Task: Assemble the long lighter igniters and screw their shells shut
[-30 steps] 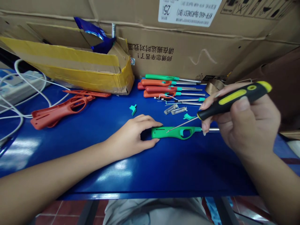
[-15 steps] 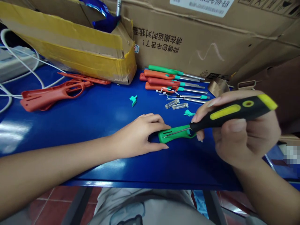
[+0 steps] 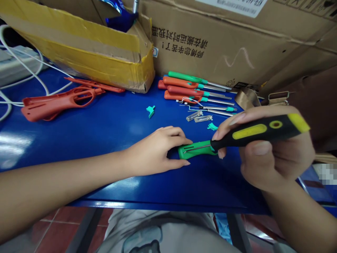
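My right hand (image 3: 273,154) is wrapped round a black-and-yellow screwdriver (image 3: 250,133), its shaft pointing left. The screwdriver's tip is over a slotted green lighter handle (image 3: 195,150) lying on the blue table. My left hand (image 3: 162,149) rests on the table with thumb and fingers about the left end of that handle. Its right end is partly hidden behind my right hand. Just beyond lie a small turquoise plastic piece (image 3: 150,111), another turquoise piece (image 3: 212,127) and two clear fuel capsules (image 3: 202,119).
Several long lighters (image 3: 184,90) with orange, red and green handles lie near the large cardboard box (image 3: 221,45). Red casing halves (image 3: 52,103) are at the left, near white cables (image 3: 23,63). A yellow-taped carton (image 3: 105,59) stands behind them. Brown tape (image 3: 247,98) sits at the right.
The screwdriver and my right hand have shifted slightly left, with the handle tilted a little lower. My left hand stays on the green lighter handle. The camera view has moved slightly.
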Tool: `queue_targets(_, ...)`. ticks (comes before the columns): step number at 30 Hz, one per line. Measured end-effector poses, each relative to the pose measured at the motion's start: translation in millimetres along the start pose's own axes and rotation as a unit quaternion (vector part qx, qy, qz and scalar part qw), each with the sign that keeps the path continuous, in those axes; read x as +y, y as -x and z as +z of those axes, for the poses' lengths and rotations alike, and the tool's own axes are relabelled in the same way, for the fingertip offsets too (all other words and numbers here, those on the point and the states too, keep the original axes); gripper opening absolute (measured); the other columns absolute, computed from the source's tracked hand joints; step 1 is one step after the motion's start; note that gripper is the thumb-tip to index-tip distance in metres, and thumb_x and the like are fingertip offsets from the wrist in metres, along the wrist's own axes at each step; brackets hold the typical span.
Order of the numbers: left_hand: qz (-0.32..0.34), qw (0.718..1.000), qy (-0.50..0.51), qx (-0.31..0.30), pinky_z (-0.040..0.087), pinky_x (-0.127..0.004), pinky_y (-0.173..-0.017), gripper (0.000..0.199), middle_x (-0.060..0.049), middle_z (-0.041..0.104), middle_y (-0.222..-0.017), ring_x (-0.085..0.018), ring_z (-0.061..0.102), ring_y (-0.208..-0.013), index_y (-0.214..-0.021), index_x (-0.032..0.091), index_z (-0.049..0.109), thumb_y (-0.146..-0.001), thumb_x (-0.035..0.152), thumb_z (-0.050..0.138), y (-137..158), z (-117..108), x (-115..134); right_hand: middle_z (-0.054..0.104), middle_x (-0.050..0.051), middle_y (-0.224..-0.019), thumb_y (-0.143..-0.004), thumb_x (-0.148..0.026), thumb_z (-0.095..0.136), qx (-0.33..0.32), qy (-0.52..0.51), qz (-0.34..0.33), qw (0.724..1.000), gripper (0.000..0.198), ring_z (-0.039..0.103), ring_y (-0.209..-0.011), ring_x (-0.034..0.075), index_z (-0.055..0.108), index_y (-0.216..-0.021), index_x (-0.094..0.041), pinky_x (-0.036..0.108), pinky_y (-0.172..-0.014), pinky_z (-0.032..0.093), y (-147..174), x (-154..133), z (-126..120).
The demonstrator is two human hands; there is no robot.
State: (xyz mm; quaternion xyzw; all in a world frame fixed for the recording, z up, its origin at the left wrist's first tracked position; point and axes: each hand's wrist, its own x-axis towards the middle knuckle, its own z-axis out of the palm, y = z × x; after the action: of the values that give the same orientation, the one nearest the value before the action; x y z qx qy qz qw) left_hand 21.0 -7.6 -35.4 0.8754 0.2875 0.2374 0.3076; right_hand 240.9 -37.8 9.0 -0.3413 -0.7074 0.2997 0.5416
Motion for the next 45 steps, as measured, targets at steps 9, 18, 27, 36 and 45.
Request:
queue_targets(9,-0.001,1.0,0.006,-0.002,0.05,-0.033,-0.092,0.039,-0.007,0.068,-0.11,-0.021,0.065,-0.101,-0.124,0.017,0.07,-0.088,0.031,0.077,0,-1,1,0.067,0.003,-0.09,-0.093,-0.043,0.066,-0.024,-0.025,0.029,0.999,0.02,0.069,-0.074,0.025,0.07,-0.113,-0.039,0.041,-0.051,0.057,0,-1,-1)
queue_targets(18,0.004,1.0,0.004,-0.005,0.048,-0.033,-0.094,0.041,-0.008,0.067,-0.111,-0.021,0.064,-0.103,-0.125,0.013,0.07,-0.089,0.032,0.076,0,-1,0,0.068,0.004,-0.091,-0.096,-0.033,0.065,-0.029,-0.065,-0.008,0.997,0.02,0.071,-0.076,0.021,0.068,-0.115,-0.027,0.035,-0.045,0.052,-2,7,0)
queue_targets(27,0.0,1.0,0.007,-0.008,0.048,-0.034,-0.093,0.041,-0.007,0.066,-0.109,-0.02,0.063,-0.102,-0.126,0.012,0.07,-0.089,0.031,0.076,1,-1,-1,0.068,0.005,-0.09,-0.095,-0.028,0.067,-0.026,-0.066,-0.066,0.995,0.022,0.072,-0.074,0.022,0.068,-0.114,-0.019,0.034,-0.039,0.051,-4,14,-3)
queue_targets(36,-0.001,1.0,0.007,-0.007,0.048,-0.035,-0.092,0.04,-0.007,0.066,-0.109,-0.021,0.063,-0.102,-0.124,0.013,0.07,-0.088,0.031,0.076,-1,-1,1,0.068,0.006,-0.092,-0.096,-0.025,0.066,-0.043,-0.075,-0.077,0.993,0.023,0.073,-0.077,0.021,0.066,-0.116,-0.016,0.033,-0.042,0.053,-5,16,-1)
queue_targets(45,0.004,1.0,0.003,-0.005,0.049,-0.035,-0.092,0.042,-0.007,0.066,-0.109,-0.021,0.064,-0.102,-0.126,0.013,0.07,-0.089,0.032,0.076,1,-1,-1,0.068,0.007,-0.092,-0.094,-0.022,0.067,-0.033,-0.081,-0.084,0.993,0.024,0.073,-0.078,0.021,0.067,-0.117,-0.016,0.032,-0.037,0.051,-5,18,-1)
